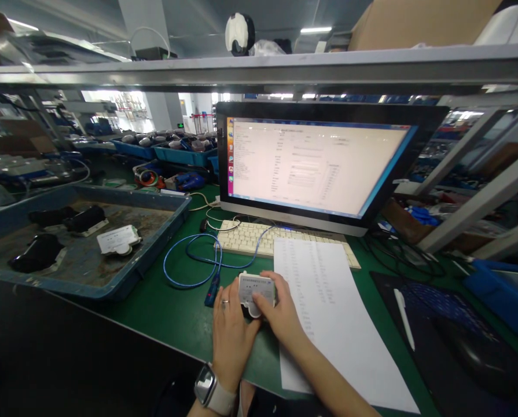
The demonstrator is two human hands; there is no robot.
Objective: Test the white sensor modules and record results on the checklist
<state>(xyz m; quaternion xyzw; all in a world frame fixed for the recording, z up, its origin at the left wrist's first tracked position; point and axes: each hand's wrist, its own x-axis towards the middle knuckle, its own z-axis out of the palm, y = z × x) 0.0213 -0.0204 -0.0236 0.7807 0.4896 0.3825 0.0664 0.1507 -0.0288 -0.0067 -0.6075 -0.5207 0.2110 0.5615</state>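
A small white-faced device [259,286] with printed text and a dark underside is held between my two hands, just above the green table. My left hand [232,330], with a ring and a watch on the wrist, grips its left side. My right hand [280,307] wraps the right side, its thumb lying on the printed face. Left of my hands, a blue USB cable [193,285] loops over the table, ending in a dark blue plug-like piece [212,291]. A printed paper sheet [328,313] lies under my right forearm.
A monitor [302,168] stands behind a white keyboard [250,237]. At left, a blue tray [154,249] holds several similar devices, one white side up [118,239]. A pen [404,318] and black mouse [476,347] lie at right. A shelf [259,70] spans overhead.
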